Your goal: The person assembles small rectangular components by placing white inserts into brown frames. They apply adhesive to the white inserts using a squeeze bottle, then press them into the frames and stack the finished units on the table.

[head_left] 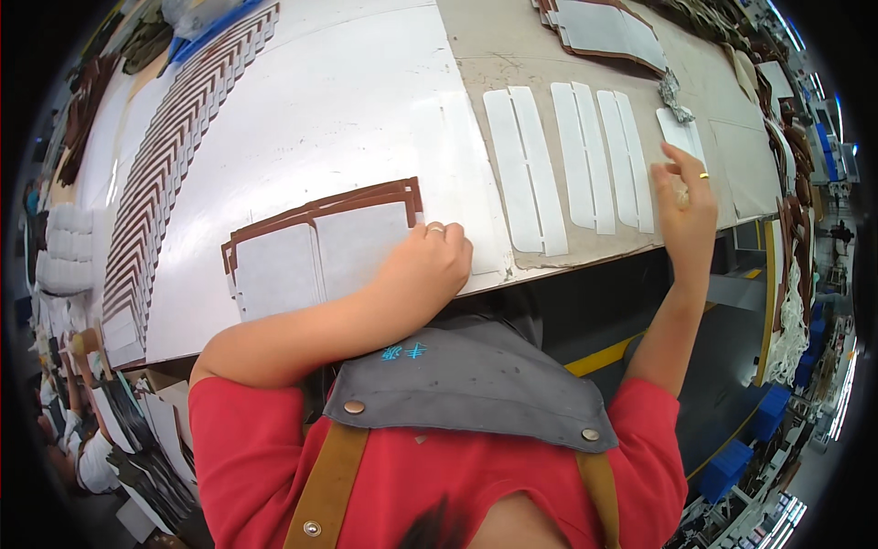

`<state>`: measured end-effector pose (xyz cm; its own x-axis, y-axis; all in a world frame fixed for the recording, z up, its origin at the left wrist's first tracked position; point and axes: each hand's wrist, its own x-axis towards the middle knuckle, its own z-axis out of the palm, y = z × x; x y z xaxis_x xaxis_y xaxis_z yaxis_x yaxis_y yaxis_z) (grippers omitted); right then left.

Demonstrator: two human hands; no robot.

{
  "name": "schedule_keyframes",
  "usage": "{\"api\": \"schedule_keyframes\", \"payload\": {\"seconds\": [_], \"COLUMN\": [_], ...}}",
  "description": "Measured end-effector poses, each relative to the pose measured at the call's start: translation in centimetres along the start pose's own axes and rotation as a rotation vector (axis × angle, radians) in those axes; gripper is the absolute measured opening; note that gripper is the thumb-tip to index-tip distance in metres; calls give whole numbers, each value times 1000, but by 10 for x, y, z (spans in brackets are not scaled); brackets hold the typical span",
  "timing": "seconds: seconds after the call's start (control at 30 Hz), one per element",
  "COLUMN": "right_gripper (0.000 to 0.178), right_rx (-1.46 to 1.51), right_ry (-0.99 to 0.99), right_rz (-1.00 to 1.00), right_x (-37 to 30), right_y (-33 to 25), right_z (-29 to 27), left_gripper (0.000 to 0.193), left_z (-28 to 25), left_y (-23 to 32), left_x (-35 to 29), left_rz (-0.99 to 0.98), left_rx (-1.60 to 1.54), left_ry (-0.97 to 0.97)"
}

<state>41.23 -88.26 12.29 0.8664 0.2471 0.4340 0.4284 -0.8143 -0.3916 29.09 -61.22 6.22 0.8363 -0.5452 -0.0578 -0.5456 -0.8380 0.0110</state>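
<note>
Curled at the right edge of a stack of brown panels [274,265] with pale grey backing is my left hand [443,263]. Its fingers are closed and their tips are hidden, so what lies under them cannot be made out. The stack rests near the table's front edge, and my left forearm crosses in front of it. My right hand [689,209] is raised at the right, its thumb and index finger apart and other fingers bent. A small pale spot shows among the bent fingers, too small to name. Closest to that hand are a white piece [681,135] and a pair of white strips [625,156].
More slotted white strips [523,169] lie on the beige board [476,69]. Another panel stack [608,32] sits at the far right, near a crumpled silvery thing [675,95]. A long overlapping row of brown-and-white pieces [174,156] runs along the left side of the white table [338,110].
</note>
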Motion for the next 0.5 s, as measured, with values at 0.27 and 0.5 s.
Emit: {"api": "schedule_keyframes", "payload": {"seconds": [0.27, 0.5], "right_gripper": [41, 53], "right_rx": [650, 1194], "right_ry": [-173, -362], "right_rz": [97, 429], "right_x": [-12, 2], "right_y": [-67, -127], "right_z": [97, 141], "left_gripper": [12, 19], "left_z": [-49, -53], "left_y": [-58, -69], "left_x": [-37, -99], "left_rz": [-403, -447], "left_rx": [-1159, -1573], "left_ry": [580, 832]}}
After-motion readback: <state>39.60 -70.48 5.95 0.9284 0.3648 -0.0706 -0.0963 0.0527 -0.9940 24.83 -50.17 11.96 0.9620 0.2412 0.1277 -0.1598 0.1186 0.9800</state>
